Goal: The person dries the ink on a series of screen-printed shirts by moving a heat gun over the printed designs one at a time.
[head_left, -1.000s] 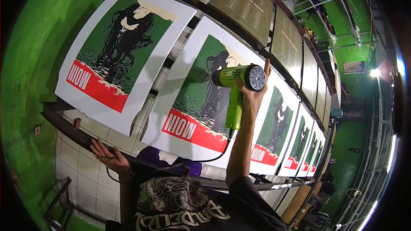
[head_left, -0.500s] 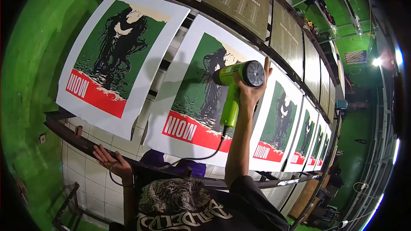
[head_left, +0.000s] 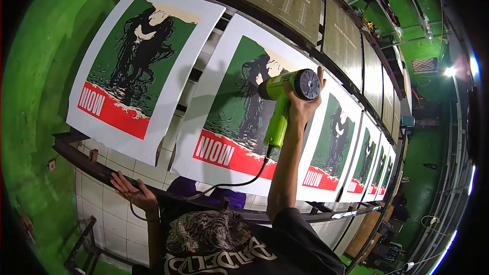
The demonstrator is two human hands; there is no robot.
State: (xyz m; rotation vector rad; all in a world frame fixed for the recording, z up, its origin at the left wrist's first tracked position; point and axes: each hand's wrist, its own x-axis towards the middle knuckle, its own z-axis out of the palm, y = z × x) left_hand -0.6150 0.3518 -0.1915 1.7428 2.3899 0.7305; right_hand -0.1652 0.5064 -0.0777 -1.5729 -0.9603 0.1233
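Observation:
My right hand is wrapped around a lime-green heat gun, its dark round rear end facing me. The nozzle points left over a printed poster with a black figure on green and a red band with white letters. A black cord hangs from the handle and curves left toward my body. My left hand is at the dark front rail, fingers stretched out, with a thin dark loop around the hand near the wrist. It grips nothing that I can see.
Another such poster lies to the left, and several more run off to the right on the rack. Behind them is a row of olive panels with pale text. A green wall stands at left. Purple cloth shows below the rail.
My right hand and the heat gun have shifted slightly right and up over the same poster. The left hand stays at the rail.

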